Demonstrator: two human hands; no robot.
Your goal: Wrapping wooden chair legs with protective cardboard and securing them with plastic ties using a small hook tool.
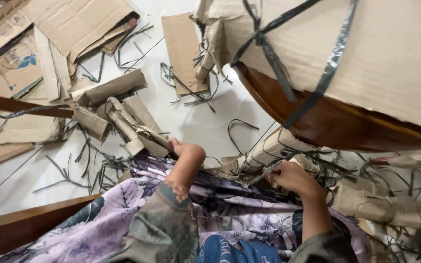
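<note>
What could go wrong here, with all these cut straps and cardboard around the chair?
1. The right hand works among tangled black straps; their cut ends might scratch fingers.
2. Loose strap pieces litter the white floor, so a foot could catch or slip.
3. The left hand rests by rolled cardboard, whose edges may cut.

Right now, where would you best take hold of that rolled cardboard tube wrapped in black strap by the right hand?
Probably at the near end of the cardboard tube, coming from below beside the right hand. That end looks bare, while black straps cross its middle and the far end runs under the wooden furniture edge.
</note>
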